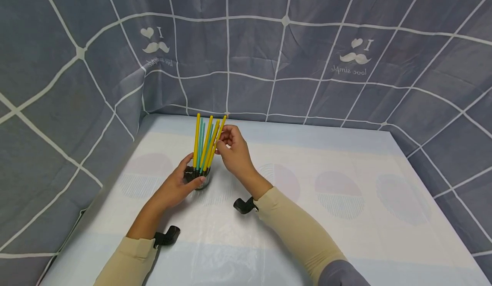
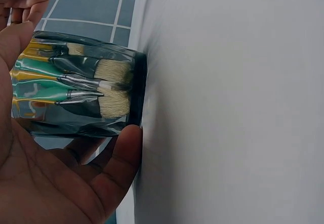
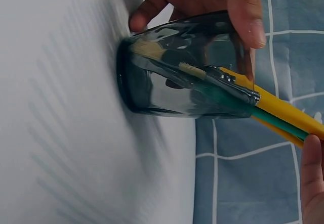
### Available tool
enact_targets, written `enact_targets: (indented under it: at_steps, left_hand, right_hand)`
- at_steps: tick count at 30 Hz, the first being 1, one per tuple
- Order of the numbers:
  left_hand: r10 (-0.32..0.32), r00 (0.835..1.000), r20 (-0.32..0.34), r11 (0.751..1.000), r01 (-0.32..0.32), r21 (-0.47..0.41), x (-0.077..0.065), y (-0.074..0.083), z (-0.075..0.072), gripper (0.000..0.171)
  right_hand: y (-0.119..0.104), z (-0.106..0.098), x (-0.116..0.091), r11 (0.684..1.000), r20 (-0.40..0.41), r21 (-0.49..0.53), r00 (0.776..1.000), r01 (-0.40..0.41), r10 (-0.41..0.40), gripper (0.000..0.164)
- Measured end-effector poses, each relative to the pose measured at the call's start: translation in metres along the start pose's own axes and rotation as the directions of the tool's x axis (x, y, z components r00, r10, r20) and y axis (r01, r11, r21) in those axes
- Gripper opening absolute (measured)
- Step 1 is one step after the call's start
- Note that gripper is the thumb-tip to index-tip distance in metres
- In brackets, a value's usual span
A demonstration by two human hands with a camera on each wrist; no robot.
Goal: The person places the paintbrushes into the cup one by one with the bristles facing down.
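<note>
A dark-tinted drinking glass (image 3: 172,100) stands on the table with several paintbrushes (image 1: 196,143) in it, bristles down. Their yellow and green handles rise well above the rim. My left hand (image 1: 173,190) holds the glass from the left, thumb on the near side and fingers around the far side. In the left wrist view, pale bristles (image 2: 114,102) show through the glass near its base. My right hand (image 1: 236,151), right of the bundle, pinches the rightmost yellow-handled paintbrush (image 1: 221,134) along its upper handle.
The white table (image 1: 346,243) has faint printed circles and stripes and extends far to the right. A grey curtain (image 1: 253,51) with white lines hangs behind it and on both sides. Black wrist mounts (image 1: 167,236) sit on both forearms.
</note>
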State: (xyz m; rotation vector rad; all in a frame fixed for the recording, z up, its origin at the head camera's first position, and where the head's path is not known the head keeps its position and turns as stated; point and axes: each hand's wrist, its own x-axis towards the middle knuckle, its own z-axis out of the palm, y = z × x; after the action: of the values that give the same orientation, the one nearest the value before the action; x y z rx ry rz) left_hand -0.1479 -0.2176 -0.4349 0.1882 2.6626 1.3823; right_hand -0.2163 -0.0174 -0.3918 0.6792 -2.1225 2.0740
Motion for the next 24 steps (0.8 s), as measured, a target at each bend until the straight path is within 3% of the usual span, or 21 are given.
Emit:
enact_targets:
  at_steps: [10, 24]
  left_hand:
    - [0.018, 1.000, 0.003, 1.000, -0.018, -0.022, -0.001, 0.001, 0.002, 0.089]
    - [0.035, 0.999, 0.006, 0.999, -0.034, -0.031, 0.000, 0.000, 0.000, 0.089]
  right_hand:
    - [0.008, 0.003, -0.003, 0.996, 0.037, -0.086, 0.999, -0.023, 0.027, 0.028]
    - [0.012, -0.003, -0.008, 0.973, 0.088, -0.192, 0.985, -0.128, 0.146, 0.032]
